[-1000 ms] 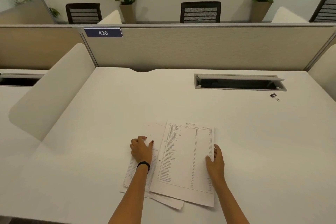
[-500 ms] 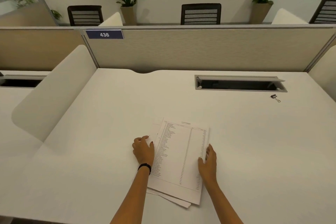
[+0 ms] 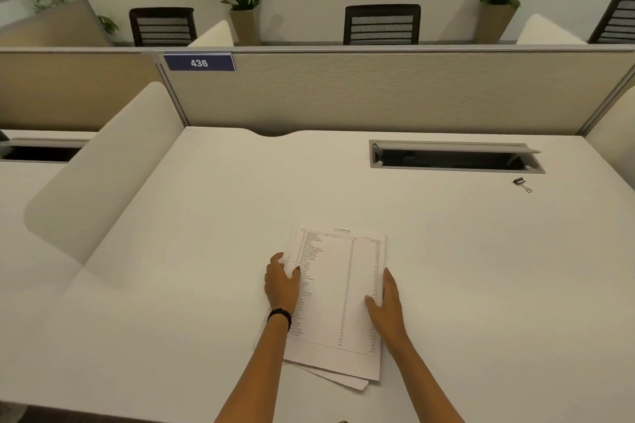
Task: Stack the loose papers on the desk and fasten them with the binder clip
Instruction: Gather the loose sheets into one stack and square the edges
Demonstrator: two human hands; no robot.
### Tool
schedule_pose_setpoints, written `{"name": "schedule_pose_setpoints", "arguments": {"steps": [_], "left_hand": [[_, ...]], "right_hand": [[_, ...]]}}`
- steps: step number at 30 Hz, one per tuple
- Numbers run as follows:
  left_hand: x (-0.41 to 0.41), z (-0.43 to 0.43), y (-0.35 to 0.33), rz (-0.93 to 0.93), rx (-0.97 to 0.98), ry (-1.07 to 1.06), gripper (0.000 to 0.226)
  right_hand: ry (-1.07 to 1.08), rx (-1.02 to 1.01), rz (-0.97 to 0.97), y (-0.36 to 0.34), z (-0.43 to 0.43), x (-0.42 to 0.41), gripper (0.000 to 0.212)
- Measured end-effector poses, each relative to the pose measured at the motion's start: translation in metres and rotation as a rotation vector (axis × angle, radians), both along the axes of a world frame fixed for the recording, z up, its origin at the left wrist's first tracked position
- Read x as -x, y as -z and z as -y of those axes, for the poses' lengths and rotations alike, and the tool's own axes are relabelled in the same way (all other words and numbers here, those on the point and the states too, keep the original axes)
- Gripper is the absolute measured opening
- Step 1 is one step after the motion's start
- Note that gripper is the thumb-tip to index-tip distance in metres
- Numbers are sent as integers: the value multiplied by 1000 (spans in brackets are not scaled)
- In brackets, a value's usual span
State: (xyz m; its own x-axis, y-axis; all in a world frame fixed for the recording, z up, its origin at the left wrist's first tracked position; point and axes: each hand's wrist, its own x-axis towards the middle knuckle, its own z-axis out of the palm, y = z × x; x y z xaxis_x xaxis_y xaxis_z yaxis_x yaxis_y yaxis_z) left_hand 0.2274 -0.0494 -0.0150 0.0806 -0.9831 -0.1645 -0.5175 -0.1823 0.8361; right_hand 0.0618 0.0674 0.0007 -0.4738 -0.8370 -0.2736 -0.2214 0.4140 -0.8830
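Observation:
A small pile of printed papers [image 3: 338, 299] lies on the white desk [image 3: 171, 285] in front of me, top sheet showing a list of text lines. Lower sheets stick out slightly at the near right corner. My left hand [image 3: 282, 282] grips the pile's left edge, thumb on top of the sheets. My right hand [image 3: 386, 302] presses against the right edge, thumb on the top sheet. A small black binder clip [image 3: 521, 184] lies far off at the back right of the desk, apart from both hands.
A recessed cable tray [image 3: 453, 156] with an open lid is set into the desk just behind the clip. A beige partition [image 3: 378, 93] labelled 436 closes the back. Curved white side dividers [image 3: 99, 175] flank the desk on left and right.
Both hands have pushed inward, drawing the spread sheets together into a narrower, more aligned pile. The sheet that stuck out on the left is now under the top page.

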Motion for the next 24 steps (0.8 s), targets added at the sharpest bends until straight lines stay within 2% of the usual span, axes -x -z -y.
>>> {"name": "schedule_pose_setpoints", "arguments": {"steps": [4,12,20,24], "left_hand": [[2,0,-11,-199,-53,44,45],[2,9,-30,-362,-29,89,19],[16,15,-65,-432,36,212,22],[26,13,-84,-474,82,220,18]], "right_hand": [[3,4,18,-2,2,3,68],[152,58,203,-6,3,12,61],[322,123,409,-16,8,28,68],[328,195,427,-33,14,39,44]]}}
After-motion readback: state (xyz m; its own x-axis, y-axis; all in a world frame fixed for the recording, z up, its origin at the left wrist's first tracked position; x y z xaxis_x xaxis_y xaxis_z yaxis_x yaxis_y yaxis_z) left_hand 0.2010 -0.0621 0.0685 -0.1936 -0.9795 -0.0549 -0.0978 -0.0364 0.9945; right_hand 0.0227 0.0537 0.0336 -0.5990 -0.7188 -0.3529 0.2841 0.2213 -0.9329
